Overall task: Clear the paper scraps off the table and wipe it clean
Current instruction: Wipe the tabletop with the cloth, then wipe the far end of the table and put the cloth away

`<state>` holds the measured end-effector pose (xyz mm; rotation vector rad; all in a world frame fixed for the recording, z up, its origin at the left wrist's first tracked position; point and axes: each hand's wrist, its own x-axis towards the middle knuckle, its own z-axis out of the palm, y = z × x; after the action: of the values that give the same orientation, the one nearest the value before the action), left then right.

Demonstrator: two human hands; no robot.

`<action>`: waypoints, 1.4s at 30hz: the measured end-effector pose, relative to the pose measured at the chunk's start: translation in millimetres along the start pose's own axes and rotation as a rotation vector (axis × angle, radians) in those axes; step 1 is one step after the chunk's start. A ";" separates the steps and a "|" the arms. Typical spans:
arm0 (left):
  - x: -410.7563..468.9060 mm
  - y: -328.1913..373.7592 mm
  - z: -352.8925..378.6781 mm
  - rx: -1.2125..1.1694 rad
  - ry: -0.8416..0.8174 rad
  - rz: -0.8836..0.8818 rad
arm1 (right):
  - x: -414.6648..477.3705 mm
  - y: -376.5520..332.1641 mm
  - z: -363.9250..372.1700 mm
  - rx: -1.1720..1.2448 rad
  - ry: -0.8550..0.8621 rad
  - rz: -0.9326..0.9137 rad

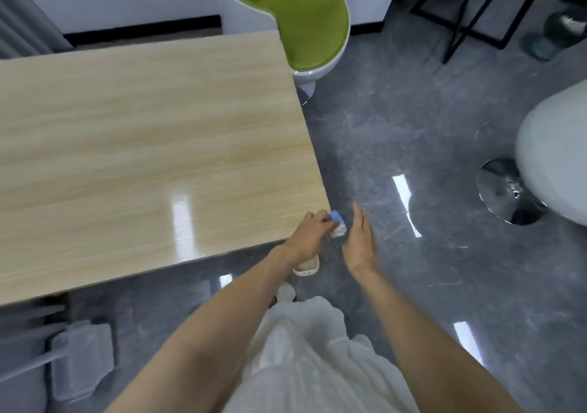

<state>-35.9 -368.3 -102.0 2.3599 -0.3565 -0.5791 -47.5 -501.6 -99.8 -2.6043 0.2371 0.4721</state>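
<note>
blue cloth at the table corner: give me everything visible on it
The cloth is small and bunched, blue on top with a whitish, paler underside or fold hanging below. It looks soft, like a wiping rag, though blur hides the weave. The left hand grips it at the near right corner of the wooden table, with most of it sticking out past the fingers and over the edge. The right hand is open just beside it, off the table, not touching it.

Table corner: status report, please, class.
Left hand grips blue-white wad at table corner. Right hand open beside edge, empty. Tabletop shows no scraps. Nothing obstructing.
</note>
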 end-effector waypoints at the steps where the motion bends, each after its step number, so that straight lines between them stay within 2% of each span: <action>1: -1.3 3.4 -10.8 -0.061 -0.046 -0.002 | 3.2 -5.9 -5.7 0.000 0.011 0.001; 3: -6.4 6.2 -44.9 -0.233 -0.058 -0.102 | 10.8 -26.1 -14.7 0.089 0.013 -0.005; 6: -24.4 -1.1 -99.4 -0.626 0.043 -0.325 | 21.2 -73.6 -27.0 0.509 -0.073 0.062; 10: -71.9 -40.9 -150.3 -0.946 0.048 -0.410 | 23.6 -137.8 -20.8 1.060 -0.451 0.257; 12: -96.5 -64.3 -165.0 -1.084 0.062 -0.422 | 16.1 -166.8 -8.2 1.150 -0.545 0.242; 15: -138.2 -93.9 -181.9 -1.146 0.048 -0.440 | -4.9 -209.1 8.7 1.031 -0.546 0.149; 18: -183.1 -122.1 -197.2 -1.003 0.030 -0.443 | -29.2 -254.2 30.9 0.854 -0.523 0.064; 21: -223.4 -156.4 -206.8 -0.828 0.041 -0.469 | -51.2 -301.0 61.6 0.814 -0.545 0.040; 23: -249.1 -183.2 -213.9 -0.841 0.098 -0.490 | -65.3 -325.4 81.5 0.812 -0.559 0.046; 27: -298.3 -235.4 -225.0 -1.016 0.288 -0.599 | -86.2 -346.1 121.0 0.834 -0.475 0.113; 32: -313.3 -271.8 -221.7 -1.060 0.420 -0.720 | -96.5 -357.2 168.1 0.676 -0.411 0.109; 33: -310.2 -278.3 -219.2 -1.024 0.453 -0.737 | -95.5 -358.8 172.8 0.607 -0.391 0.105; 37: -303.0 -311.0 -209.5 -0.602 0.595 -0.783 | -81.2 -364.3 178.4 0.135 -0.299 -0.005; 42: -330.7 -332.2 -207.5 -0.361 0.687 -0.841 | -72.6 -398.8 192.1 -0.081 -0.191 -0.253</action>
<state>-186.6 121.2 -81.7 2.1060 0.9957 -0.1256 -71.1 -55.3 -61.4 -2.5969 -0.1769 0.6440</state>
